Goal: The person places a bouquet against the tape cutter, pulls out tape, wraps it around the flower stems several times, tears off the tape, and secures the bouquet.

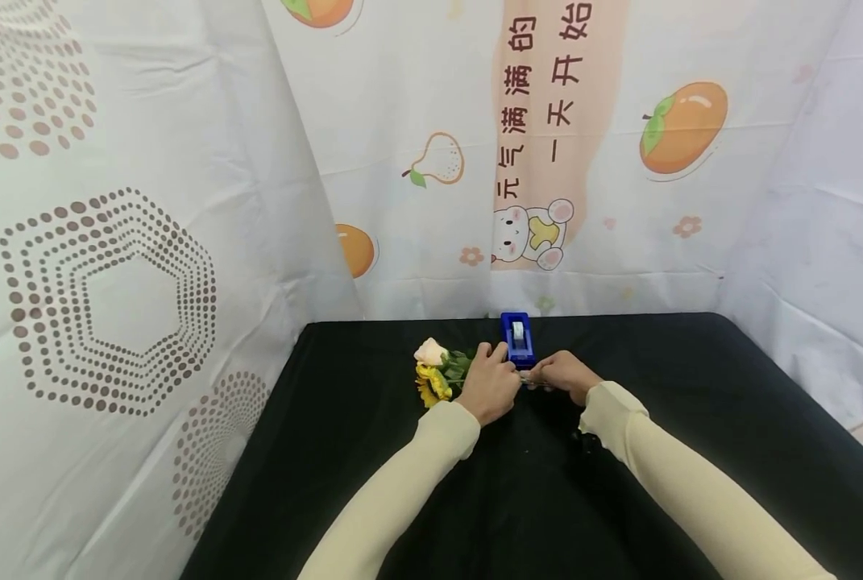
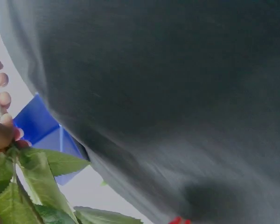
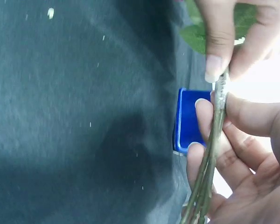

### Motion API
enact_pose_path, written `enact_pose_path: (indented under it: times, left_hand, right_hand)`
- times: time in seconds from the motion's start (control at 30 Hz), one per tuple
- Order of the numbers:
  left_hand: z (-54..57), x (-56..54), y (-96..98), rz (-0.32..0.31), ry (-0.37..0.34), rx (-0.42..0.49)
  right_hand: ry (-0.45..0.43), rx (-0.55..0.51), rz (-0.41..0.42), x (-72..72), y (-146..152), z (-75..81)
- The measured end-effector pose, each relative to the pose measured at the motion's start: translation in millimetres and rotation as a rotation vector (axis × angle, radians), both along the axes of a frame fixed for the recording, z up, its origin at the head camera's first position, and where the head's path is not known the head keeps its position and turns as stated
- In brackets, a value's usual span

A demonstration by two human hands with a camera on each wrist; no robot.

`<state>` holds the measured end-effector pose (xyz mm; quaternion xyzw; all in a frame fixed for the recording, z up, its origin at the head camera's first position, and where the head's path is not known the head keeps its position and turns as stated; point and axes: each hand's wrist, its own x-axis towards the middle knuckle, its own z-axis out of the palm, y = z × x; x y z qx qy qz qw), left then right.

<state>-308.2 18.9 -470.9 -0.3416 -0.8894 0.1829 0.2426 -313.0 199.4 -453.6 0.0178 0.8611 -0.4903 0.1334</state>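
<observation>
A small bunch of flowers, with a pale pink rose (image 1: 431, 352) and a yellow sunflower (image 1: 431, 384), lies across to the left of my hands. My left hand (image 1: 491, 385) pinches its green stems (image 3: 206, 179) just below the leaves (image 2: 39, 179). Right beside it, my right hand (image 1: 566, 375) has thumb and fingers around the same stems. Shiny clear tape (image 3: 220, 95) wraps the stems between the two hands, as the right wrist view shows. Directly behind the hands stands a blue tape dispenser (image 1: 520, 354) with a roll of tape (image 1: 518, 332) in it.
A black cloth (image 1: 373, 483) covers the table, with tiny pale specks on it in the right wrist view. White printed curtains (image 1: 402, 266) hang along the back and both sides. Something small and red (image 2: 179, 220) shows at the bottom of the left wrist view.
</observation>
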Motion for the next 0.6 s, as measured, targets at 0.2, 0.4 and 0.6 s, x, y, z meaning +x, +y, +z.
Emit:
enact_pose_path:
  times: [0.2,0.4,0.6]
  left_hand:
    - [-4.3,7.5,-5.7,-0.156,0.165,-0.111]
    - [6.4,6.9,-1.3,-0.051,-0.107,-0.005]
    - [25.2,0.5,-5.4,0.129,-0.593,0.327]
  right_hand:
    - [-0.032,-0.024,0.023,6.0,3.8,1.7]
    - [0.129,0.079,0.054,10.3,2.7,-2.3]
    - [0.329,0.130,0.076,15.6,-2.3,-11.0]
